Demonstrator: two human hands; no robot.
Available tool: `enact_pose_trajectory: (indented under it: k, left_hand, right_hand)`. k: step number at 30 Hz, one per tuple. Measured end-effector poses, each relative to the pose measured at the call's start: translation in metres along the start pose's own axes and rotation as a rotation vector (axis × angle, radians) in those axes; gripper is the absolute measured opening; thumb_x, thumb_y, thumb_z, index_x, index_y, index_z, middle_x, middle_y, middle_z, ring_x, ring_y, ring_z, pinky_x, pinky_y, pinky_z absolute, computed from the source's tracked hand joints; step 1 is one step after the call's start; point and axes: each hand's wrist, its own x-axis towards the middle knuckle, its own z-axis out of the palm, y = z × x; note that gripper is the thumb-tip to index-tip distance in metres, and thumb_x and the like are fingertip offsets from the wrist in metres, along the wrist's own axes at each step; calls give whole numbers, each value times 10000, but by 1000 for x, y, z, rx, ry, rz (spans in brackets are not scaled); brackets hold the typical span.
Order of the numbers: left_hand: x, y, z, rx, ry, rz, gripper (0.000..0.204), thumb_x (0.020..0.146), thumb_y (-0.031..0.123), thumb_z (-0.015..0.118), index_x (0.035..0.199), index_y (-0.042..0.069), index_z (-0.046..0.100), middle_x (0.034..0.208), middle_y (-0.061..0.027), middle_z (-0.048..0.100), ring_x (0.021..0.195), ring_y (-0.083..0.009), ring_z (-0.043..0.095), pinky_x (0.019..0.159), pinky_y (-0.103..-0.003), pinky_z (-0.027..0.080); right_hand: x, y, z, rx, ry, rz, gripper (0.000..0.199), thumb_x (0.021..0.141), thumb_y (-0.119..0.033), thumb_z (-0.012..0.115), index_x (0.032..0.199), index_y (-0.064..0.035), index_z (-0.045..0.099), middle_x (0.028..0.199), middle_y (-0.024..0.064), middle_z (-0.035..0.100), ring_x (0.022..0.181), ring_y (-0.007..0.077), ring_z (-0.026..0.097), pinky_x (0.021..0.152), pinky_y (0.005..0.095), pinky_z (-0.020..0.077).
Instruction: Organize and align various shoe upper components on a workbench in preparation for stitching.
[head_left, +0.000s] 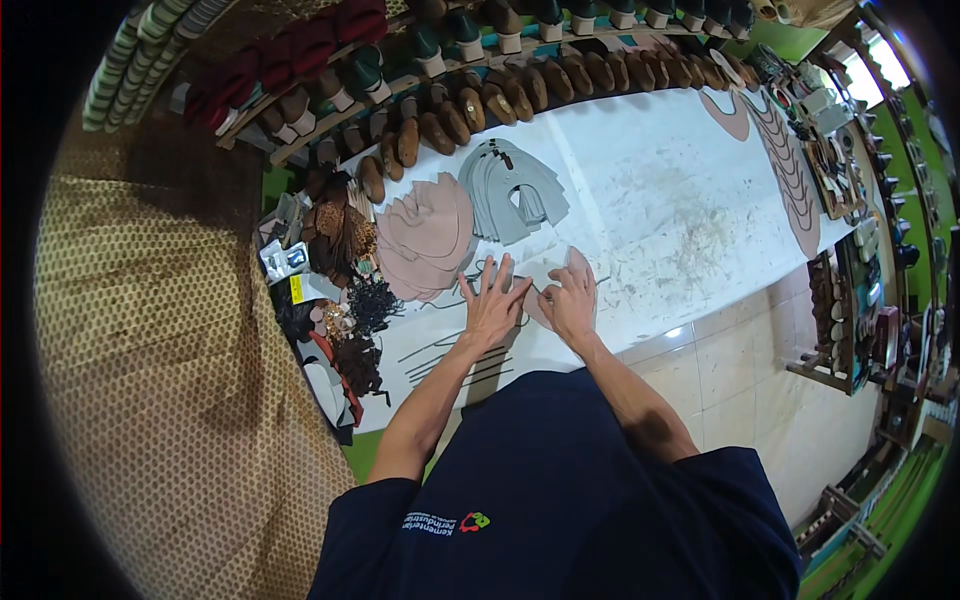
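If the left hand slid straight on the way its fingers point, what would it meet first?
Probably the stack of grey cut pieces: the left hand lies flat, fingers pointing up the table towards it; the pink stack sits just left.

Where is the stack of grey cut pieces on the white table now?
In the head view, the stack of grey cut pieces lies on the white table, just right of the pink stack and beyond the left hand.

Illumination is even and moderately bright across the white table [660, 190]. A bright window [880, 60] sits far right of the right hand [572, 300], and a small glare spot marks the floor tile [676, 332] just right of it. Fisheye distortion bends straight edges toward the black rim. Both hands remain sharp; edge detail softens.
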Motion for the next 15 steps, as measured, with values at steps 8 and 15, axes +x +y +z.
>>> enact_pose_trajectory:
  k: [8, 15]
  left_hand:
    - [1, -9, 2, 97, 43, 95, 521, 1010, 304, 627, 1513, 418, 556, 1765, -91, 197, 1619, -374, 147, 1136, -847, 78]
    - [2, -3, 1, 49, 55, 73, 561, 984, 251, 655, 1517, 397, 555, 1769, -97, 176, 1620, -385, 138, 1135, -848, 69]
  right_hand:
    - [0, 1, 2, 0, -5, 3, 135, 833, -235, 793, 824, -107, 834, 1202, 36, 698, 1273, 274, 555, 1237, 578, 265]
    - [2, 2, 3, -23, -3, -9, 130, 829, -238, 787, 825, -119, 837, 1197, 32, 697, 1264, 271, 558, 1237, 580, 266]
